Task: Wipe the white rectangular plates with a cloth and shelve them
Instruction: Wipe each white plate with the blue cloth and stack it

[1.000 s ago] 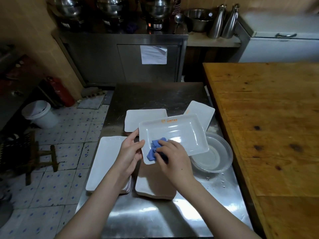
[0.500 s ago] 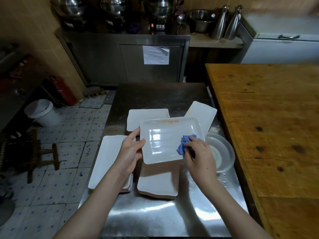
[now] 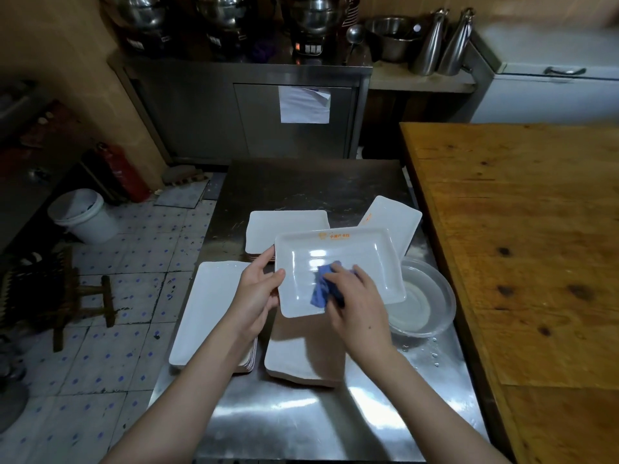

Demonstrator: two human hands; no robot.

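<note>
The left hand (image 3: 258,289) grips the left short edge of the glossy white rectangular plate (image 3: 355,257), held above the stainless-steel worktop (image 3: 301,189). The right hand (image 3: 355,299), fingers (image 3: 340,274) curled round a crumpled blue cloth (image 3: 320,291), presses it on the plate's near-left floor; the long axis runs rightward, probably the next stroke.

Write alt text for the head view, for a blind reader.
A person's left hand grips the left edge of a white rectangular plate held above a steel table, while the right hand presses a blue cloth into its well. Stacks of white plates lie beneath it, with a clear bowl to the right, next to a wooden table.
</note>
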